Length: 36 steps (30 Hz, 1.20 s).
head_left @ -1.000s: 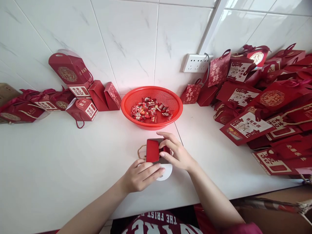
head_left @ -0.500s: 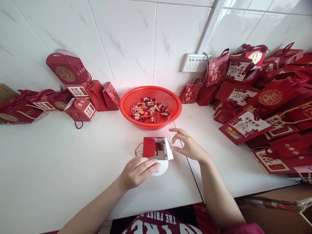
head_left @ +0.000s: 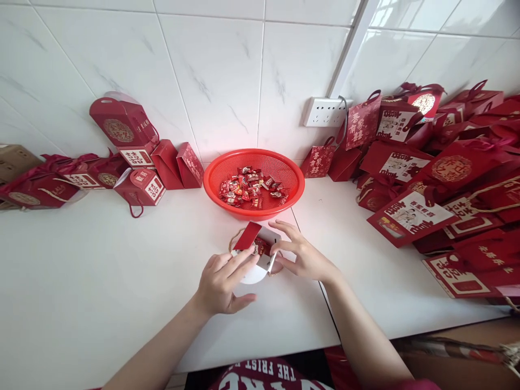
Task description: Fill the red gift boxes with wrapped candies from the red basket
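Nearest, the left hand (head_left: 221,281) lies with loosely spread fingers over the near left side of an open red gift box (head_left: 248,235), its thumb apart. The right hand (head_left: 303,254), fingers curved, holds the white inner side of the box's right flap (head_left: 272,262). Wrapped candies show inside the box, which stands on the white table (head_left: 122,281). Just beyond is a red plastic colander (head_left: 209,184) with wrapped candies (head_left: 252,187). Farther off, finished-looking red boxes (head_left: 140,187) stand left, and more red gift boxes (head_left: 410,214) are piled right, below a white power socket (head_left: 325,112) on the tiled wall (head_left: 219,65).
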### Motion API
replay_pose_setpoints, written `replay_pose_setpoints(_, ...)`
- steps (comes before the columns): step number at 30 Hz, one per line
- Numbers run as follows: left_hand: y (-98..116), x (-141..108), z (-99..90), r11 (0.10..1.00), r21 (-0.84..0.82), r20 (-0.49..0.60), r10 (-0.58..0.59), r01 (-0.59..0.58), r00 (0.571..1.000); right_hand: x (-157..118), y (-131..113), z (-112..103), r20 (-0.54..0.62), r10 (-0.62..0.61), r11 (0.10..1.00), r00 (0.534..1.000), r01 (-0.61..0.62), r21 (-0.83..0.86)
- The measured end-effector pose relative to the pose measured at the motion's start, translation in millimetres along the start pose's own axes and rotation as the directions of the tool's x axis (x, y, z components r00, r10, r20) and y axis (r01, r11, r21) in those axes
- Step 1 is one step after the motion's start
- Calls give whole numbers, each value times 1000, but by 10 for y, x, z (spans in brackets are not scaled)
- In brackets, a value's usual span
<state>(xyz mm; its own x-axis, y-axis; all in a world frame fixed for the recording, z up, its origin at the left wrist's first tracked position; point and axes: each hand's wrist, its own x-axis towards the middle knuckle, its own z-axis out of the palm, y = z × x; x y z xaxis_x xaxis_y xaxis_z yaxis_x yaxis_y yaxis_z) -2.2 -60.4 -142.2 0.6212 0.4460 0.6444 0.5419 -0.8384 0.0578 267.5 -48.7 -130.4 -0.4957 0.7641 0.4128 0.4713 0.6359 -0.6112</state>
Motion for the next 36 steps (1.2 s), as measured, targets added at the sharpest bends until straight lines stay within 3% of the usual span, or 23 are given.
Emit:
replay_pose_setpoints(3,-61,4,-53,988,-73,42,-133,135,990,-4,-64,-2,70,42,989,997,-51,141)
replay_pose_setpoints(7,-106,38,-74,931,-126,66,-337,343,939,2,-114,-40,95,56,978,994,-74,195)
replay_pose_setpoints(12,-129,45,-76,901,-216,227,-328,376,917,9,-107,-59,108,53,978,993,-73,196)
replay_pose_setpoints(15,-151,31,-77,864,-243,365,-339,441,867,-10,-66,-44,108,94,980,990,-111,168)
replay_pose_setpoints(20,-163,38,-92,823,-261,388,-388,504,836,-48,-12,-11,102,222,958,970,-236,162)
replay_pose_setpoints(24,-153,61,-106,837,-235,368,-394,494,842,-41,-57,13,93,376,915,922,-385,118)
replay_pose_setpoints(27,-171,63,-104,880,-195,315,-362,433,878,-31,-91,9,112,428,895,897,-438,84)
replay_pose_setpoints(32,-217,42,-98,961,-148,216,-198,233,956,-8,-54,-22,155,403,896,902,-424,132)
replay_pose_setpoints(36,-218,18,-82,952,-269,213,-90,147,973,25,-3,-26,164,394,883,904,-422,204)
